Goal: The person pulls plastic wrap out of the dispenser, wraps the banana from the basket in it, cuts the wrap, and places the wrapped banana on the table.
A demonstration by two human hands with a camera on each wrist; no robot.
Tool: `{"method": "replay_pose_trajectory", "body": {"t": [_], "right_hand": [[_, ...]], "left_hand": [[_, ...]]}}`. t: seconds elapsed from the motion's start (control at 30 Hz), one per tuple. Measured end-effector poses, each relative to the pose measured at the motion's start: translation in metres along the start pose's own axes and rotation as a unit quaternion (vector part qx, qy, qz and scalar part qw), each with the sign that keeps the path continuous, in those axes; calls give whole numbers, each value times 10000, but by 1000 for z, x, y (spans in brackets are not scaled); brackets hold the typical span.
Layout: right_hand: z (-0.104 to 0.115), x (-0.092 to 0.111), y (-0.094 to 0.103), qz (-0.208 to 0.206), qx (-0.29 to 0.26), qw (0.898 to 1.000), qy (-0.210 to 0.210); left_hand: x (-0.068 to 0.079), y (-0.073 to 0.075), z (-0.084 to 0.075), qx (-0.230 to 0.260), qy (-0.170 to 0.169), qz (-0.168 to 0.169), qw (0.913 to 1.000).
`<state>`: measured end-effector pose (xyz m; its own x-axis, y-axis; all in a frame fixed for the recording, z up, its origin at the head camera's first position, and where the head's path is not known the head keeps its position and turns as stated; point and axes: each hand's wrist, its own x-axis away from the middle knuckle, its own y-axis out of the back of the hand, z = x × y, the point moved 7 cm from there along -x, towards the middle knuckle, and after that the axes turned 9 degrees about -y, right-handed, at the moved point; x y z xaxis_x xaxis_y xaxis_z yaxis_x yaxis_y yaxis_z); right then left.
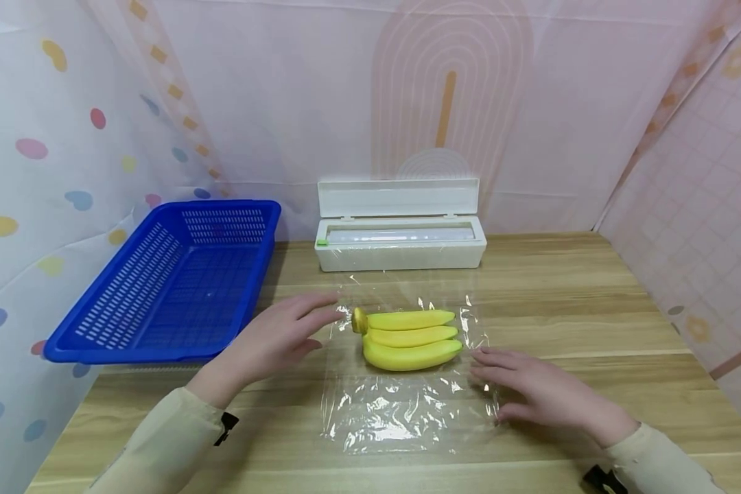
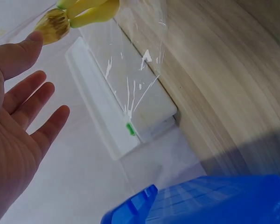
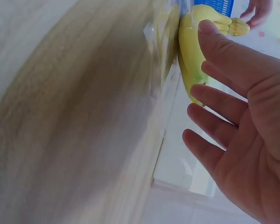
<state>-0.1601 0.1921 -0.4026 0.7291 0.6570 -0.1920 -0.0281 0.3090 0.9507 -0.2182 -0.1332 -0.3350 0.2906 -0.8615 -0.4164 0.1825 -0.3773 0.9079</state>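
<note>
A bunch of yellow bananas lies on a sheet of clear plastic wrap, its brown stem end to the left. The wrap reaches back to a white cling film dispenser whose lid stands up. My left hand hovers by the wrap's left edge near the stem, fingers loosely extended and holding nothing. At the wrap's right edge is my right hand, fingers relaxed and spread near the banana tips; whether it touches the film I cannot tell. Both wrist views show empty palms, the left and right.
A blue plastic basket stands at the left of the wooden table, close to my left forearm. Patterned cloth hangs behind the table and along both sides. A small green piece sits at the dispenser's left end.
</note>
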Motion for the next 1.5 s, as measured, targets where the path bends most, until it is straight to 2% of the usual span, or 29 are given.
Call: {"method": "replay_pose_trajectory", "body": {"t": [0.3,0.4,0.6,0.77,1.17,1.3,1.5], "right_hand": [[3,5,10,-256,142,9993,212],[3,7,12,-292,143,9992,242],[4,11,15,-493,181,9977,423],[6,12,15,-542,66,9970,553],[8,13,6,-286,-123,9968,734],[9,13,3,-256,-108,9966,782],[9,13,-2,-70,-25,9981,607]], "left_hand": [[11,6,-15,-17,-297,-239,9993],[15,7,-19,3,-310,-220,9993],[22,6,-27,127,-301,-192,9993],[25,1,-38,307,-472,-233,9981],[26,-25,-65,549,-655,600,9945],[26,-30,-72,716,-715,713,9923],[27,-36,-81,674,-876,878,9900]]}}
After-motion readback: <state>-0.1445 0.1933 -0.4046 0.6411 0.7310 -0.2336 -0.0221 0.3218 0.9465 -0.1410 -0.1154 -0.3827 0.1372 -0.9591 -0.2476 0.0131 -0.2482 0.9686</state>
